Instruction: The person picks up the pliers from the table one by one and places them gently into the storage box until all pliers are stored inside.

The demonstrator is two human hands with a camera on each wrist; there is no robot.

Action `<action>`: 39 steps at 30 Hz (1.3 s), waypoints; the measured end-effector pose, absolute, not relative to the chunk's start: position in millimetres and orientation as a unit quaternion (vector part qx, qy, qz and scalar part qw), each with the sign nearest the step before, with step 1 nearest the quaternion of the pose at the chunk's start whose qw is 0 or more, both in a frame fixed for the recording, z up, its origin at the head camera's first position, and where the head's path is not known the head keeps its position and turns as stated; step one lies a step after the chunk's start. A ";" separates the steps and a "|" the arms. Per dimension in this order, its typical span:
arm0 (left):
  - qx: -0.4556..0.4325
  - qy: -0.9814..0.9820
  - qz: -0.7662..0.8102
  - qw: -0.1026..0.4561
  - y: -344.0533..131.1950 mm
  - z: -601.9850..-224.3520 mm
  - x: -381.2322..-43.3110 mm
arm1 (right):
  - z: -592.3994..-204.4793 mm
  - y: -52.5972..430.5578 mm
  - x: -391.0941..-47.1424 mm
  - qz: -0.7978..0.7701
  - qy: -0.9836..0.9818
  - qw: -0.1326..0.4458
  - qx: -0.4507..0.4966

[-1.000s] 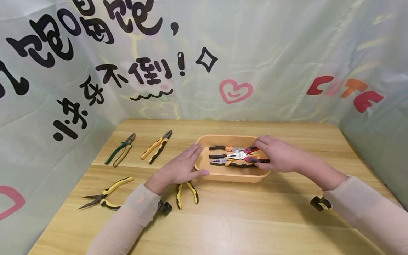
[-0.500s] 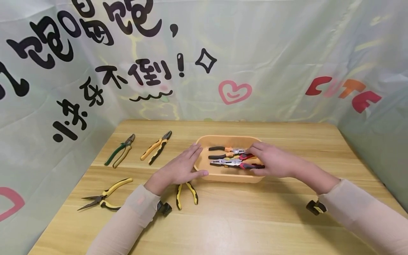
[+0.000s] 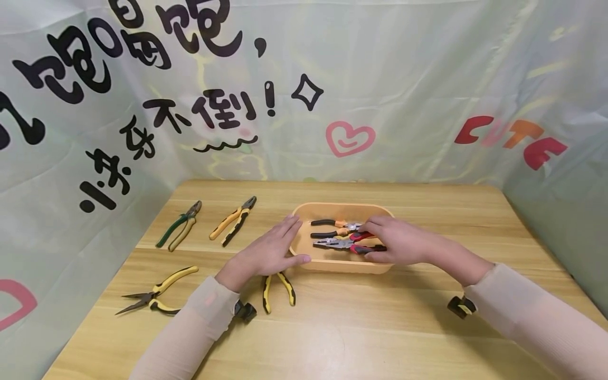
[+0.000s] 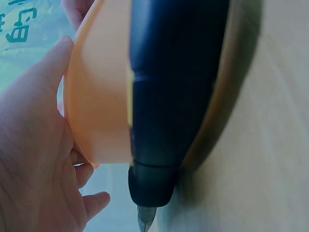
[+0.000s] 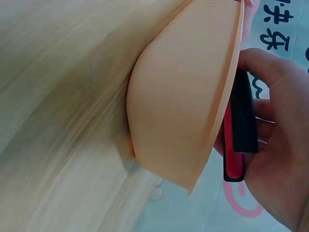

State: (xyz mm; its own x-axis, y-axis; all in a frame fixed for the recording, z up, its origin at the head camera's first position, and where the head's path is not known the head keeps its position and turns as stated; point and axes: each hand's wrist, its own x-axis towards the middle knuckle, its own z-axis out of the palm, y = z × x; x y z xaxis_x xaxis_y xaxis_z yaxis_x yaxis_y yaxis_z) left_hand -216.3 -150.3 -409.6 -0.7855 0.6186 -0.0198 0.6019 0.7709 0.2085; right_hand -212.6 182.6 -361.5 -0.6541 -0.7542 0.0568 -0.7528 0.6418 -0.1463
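A peach plastic basket [image 3: 347,264] stands mid-table with several pliers in it. My left hand [image 3: 267,251] rests on its left rim, fingers extended, thumb at the near side; the left wrist view shows the palm against the basket wall [image 4: 101,96]. My right hand [image 3: 406,240] reaches over the right end and grips red-and-black-handled pliers [image 3: 338,243], their jaws pointing left. In the right wrist view the pliers' handles [image 5: 245,116] lie between thumb and fingers. Behind them in the basket lie orange-and-black-handled pliers [image 3: 324,222]; others are partly covered.
Green-handled pliers [image 3: 179,226] and orange-and-black pliers [image 3: 234,220] lie at the back left. Long-nose pliers [image 3: 154,293] with yellow handles lie nearer, partly behind the left sleeve. Yellow-and-black pliers [image 3: 279,291] stick out below the left hand. A printed curtain [image 3: 413,95] encloses the table.
My right hand has moved left and slightly nearer with the red-and-black pliers, which now lie lower over the front pliers in the basket. My left hand has stayed on the rim.
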 end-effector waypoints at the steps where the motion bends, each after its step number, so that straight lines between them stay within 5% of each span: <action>1: 0.325 0.940 0.096 0.043 -150.3 -409.5 -216.3 | -361.1 181.7 -213.5 -0.080 0.906 0.008 -0.416; 39: 0.321 0.941 0.104 0.043 -149.4 -411.5 -216.5 | -377.2 142.4 -234.3 -0.077 0.887 0.081 -0.449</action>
